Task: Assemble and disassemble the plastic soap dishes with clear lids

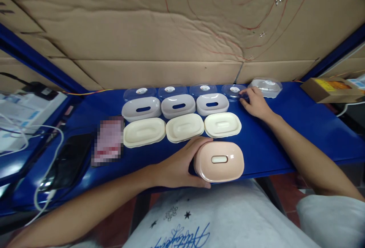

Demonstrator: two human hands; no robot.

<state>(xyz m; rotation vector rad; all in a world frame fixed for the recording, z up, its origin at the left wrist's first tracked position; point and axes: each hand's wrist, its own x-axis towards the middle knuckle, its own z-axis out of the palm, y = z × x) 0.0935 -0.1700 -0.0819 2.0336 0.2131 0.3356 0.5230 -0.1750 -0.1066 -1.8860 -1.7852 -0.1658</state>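
Observation:
Near the table's front edge, my left hand (182,164) is wrapped round the left side of a peach-coloured oval plastic box (219,172). A slot in its top shows a cream piece inside. Farther back on the right, my right hand (255,103) has its thumb and fingers closed at the right edge of a clear plastic lid (229,91) with a round sticker. Just beyond that hand sits a pale box with a clear cover (266,87). Cream oval trays (185,127) lie in a row behind the peach box, with pale grey slotted oval shells (178,113) behind them.
More clear lids (172,91) line the back of the blue table (270,141), against a cardboard wall (142,31). At left are a blurred pink item (108,139), a dark phone-like slab (70,160) and white cables (37,193). A cardboard box (330,90) stands at right.

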